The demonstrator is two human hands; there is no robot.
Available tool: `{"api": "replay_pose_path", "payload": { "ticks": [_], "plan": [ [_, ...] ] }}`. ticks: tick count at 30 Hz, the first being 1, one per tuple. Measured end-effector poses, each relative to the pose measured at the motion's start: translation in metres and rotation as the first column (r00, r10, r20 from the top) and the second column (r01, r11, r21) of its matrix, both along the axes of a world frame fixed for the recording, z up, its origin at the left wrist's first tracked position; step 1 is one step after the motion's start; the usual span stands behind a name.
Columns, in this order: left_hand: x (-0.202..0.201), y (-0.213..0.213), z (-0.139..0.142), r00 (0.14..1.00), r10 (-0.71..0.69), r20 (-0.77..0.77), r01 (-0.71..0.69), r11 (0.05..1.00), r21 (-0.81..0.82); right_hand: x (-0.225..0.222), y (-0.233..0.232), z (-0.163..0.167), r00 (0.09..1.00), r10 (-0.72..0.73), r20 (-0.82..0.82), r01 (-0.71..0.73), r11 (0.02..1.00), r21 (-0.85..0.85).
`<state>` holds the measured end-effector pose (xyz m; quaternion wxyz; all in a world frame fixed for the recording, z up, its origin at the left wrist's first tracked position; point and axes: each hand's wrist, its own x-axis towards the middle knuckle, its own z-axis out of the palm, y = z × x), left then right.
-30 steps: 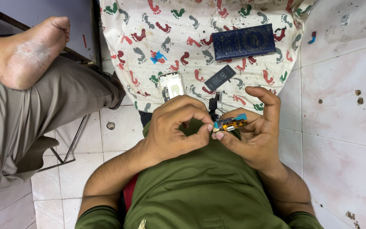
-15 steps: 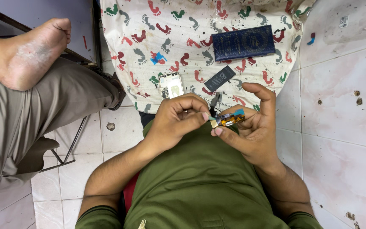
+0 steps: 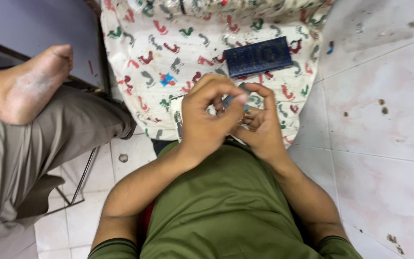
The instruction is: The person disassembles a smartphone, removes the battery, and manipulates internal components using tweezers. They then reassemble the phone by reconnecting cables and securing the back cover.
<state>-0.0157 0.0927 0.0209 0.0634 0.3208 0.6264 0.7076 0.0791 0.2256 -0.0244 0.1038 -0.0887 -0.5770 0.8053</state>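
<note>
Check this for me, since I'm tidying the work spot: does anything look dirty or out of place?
The white floor tiles right of the footprint-patterned cloth carry dark specks and smudges. Nothing looks spilled or broken. Both hands hide the small part they hold.

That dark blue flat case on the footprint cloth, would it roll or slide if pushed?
The dark blue flat case looks flat and rectangular, so it probably won't roll or tip. It lies on the footprint-patterned cloth, which would likely grip it or bunch rather than let it slide. It appears stiff.
</note>
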Motion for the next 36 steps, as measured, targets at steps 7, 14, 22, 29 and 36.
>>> {"api": "replay_pose_path", "payload": {
  "ticks": [7,14,22,29,36],
  "plan": [
    [-0.003,0.187,0.028,0.802,0.223,-0.554,-0.051,0.950,0.310,-0.020,0.008,-0.027,0.975,-0.160,-0.153,0.215,0.853,0.475],
    [0.041,0.264,0.029,0.743,0.254,-0.620,-0.031,0.937,0.347,-0.045,0.009,-0.021,0.992,-0.128,0.011,0.126,0.989,0.077],
    [0.075,0.256,0.006,0.759,0.148,-0.634,0.053,0.957,0.286,-0.058,0.000,-0.014,0.991,-0.106,0.082,0.112,0.991,-0.076],
    [0.100,0.246,0.002,0.690,0.132,-0.712,0.115,0.951,0.287,-0.059,-0.003,-0.015,0.992,-0.102,0.077,0.107,0.993,-0.055],
    [0.100,0.232,-0.008,0.614,0.037,-0.788,0.177,0.967,0.183,-0.058,-0.004,-0.018,0.990,-0.091,0.110,0.098,0.994,-0.054]
  ]
}}
